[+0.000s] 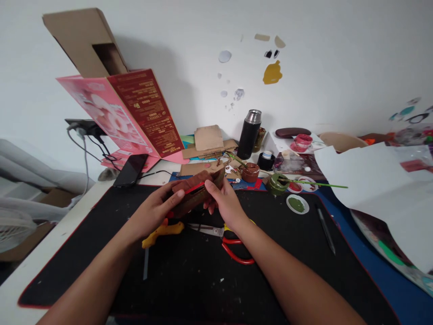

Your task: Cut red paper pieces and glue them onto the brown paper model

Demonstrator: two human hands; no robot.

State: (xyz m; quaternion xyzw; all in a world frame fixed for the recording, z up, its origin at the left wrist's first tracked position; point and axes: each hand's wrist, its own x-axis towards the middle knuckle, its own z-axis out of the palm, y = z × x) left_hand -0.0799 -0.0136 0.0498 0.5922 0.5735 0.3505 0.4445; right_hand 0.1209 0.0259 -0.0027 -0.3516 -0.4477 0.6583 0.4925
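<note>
Between both hands, above the black mat, is a brown painted, box-like craft piece with a bright red strip along it and a dark greenish end. My left hand grips its left side, thumb on the near face. My right hand holds the right end, thumb pressed on top. The fingers behind the piece are partly hidden. Just below lie scissors with red and yellow handles, partly covered by my right wrist. Left of them, under my left hand, is a yellow tool beside a pale narrow strip.
Open paint jars, brown and green, stand behind the mat with a green-stained brush. A lid of green paint and a black pen lie right. A black flask, phone and pink-red folder stand farther back.
</note>
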